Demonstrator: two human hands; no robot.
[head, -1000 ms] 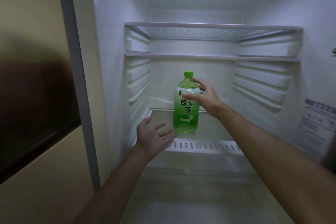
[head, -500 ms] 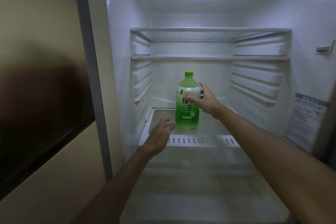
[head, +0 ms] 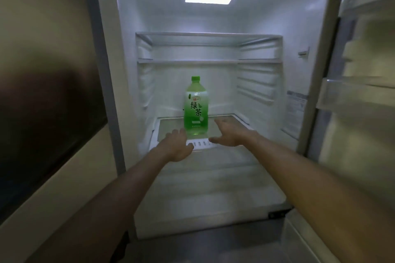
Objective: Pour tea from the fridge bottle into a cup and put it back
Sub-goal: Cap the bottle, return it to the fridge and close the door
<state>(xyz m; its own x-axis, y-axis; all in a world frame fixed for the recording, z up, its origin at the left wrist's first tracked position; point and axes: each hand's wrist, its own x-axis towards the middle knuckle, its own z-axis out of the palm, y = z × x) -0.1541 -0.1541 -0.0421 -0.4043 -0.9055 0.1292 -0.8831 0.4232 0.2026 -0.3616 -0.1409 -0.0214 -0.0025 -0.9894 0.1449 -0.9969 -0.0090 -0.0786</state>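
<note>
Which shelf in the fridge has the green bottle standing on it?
The lowest shelf, with the white slotted front edge; the green bottle stands upright on it. The top shelf and middle shelf carry no bottle.

On the bottle (head: 196,126), the large dark characters 绿茶 are printed one above the other beneath a small red mark that seems to read 統一, while the print on the wall sticker (head: 294,111) is too blurred to be read.
</note>
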